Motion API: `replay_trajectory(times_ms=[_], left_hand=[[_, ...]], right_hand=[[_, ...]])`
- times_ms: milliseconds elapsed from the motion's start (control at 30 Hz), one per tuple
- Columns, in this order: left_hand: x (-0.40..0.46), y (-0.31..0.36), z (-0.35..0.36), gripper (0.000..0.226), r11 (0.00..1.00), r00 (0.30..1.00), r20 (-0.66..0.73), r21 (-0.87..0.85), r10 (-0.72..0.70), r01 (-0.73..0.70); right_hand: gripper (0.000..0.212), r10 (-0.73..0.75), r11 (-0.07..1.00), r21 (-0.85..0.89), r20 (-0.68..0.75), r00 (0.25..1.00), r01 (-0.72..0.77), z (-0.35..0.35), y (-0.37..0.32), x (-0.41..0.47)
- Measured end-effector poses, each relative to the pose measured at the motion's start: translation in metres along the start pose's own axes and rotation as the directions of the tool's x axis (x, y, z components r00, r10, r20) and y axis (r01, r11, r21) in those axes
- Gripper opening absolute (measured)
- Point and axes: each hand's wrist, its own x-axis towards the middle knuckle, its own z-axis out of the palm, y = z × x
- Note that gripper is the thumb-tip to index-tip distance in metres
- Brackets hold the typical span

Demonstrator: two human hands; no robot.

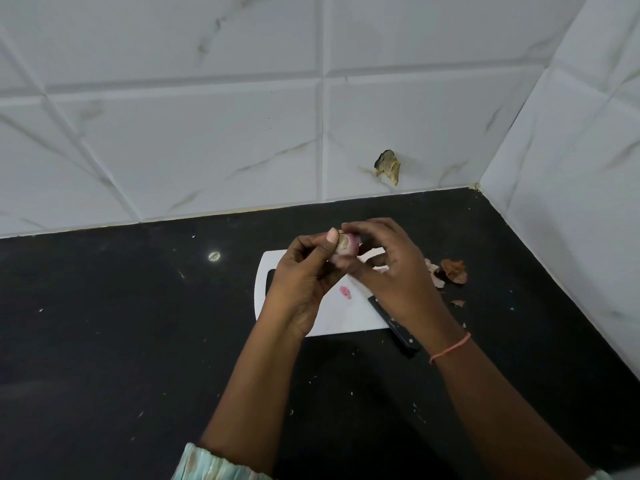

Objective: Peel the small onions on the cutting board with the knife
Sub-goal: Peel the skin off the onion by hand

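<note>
A small pinkish onion [346,245] is held up above the white cutting board [332,317]. My left hand [304,282] grips it from the left, thumb on top. My right hand [384,268] pinches it from the right with fingertips curled over it. The knife lies on the board under my right wrist, with its black handle [396,327] sticking off the board's near right corner; the blade is mostly hidden. A small pink onion piece [345,292] lies on the board.
Dry brown onion skins [452,270] lie on the black counter [138,341] right of the board. White tiled walls close the back and right. A brown scrap [388,165] sticks to the back wall.
</note>
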Motion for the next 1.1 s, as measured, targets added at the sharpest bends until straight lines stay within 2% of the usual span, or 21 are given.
replay_trajectory(times_ms=[67, 267, 400, 533, 733, 933, 1100], left_hand=[[0.000, 0.000, -0.001, 0.027, 1.000, 1.000, 0.005, 0.019, 0.019, -0.019], [0.000, 0.000, -0.005, 0.032, 0.991, 0.996, 0.006, 0.104, 0.084, -0.084], [0.001, 0.001, -0.006, 0.033, 0.993, 0.996, -0.025, 0.091, 0.080, -0.077], [0.001, 0.001, -0.004, 0.032, 0.994, 0.998, -0.031, 0.092, 0.062, -0.059], [-0.001, 0.003, -0.003, 0.026, 0.997, 0.999, -0.027, 0.071, 0.034, -0.032], [-0.002, 0.002, 0.000, 0.030, 0.999, 0.999, -0.042, 0.040, -0.008, 0.010], [-0.004, 0.005, 0.003, 0.071, 0.993, 0.993, -0.043, -0.061, -0.106, 0.104]], right_hand=[[0.035, -0.057, 0.998, -0.039, -0.012, 0.998, 0.056, 0.001, 0.001, -0.001], [0.022, -0.108, 0.994, -0.043, -0.072, 0.992, 0.105, -0.006, 0.003, 0.000], [0.027, -0.092, 0.995, -0.025, -0.020, 0.996, 0.092, -0.005, 0.000, -0.002], [0.025, -0.177, 0.982, -0.072, -0.070, 0.982, 0.172, -0.002, 0.004, -0.004], [0.021, -0.204, 0.977, -0.090, -0.107, 0.973, 0.195, -0.002, 0.007, -0.004], [0.014, -0.111, 0.992, -0.078, -0.151, 0.982, 0.100, -0.003, 0.006, 0.002], [0.006, 0.109, 0.994, 0.022, -0.190, 0.976, -0.107, 0.001, 0.006, 0.007]])
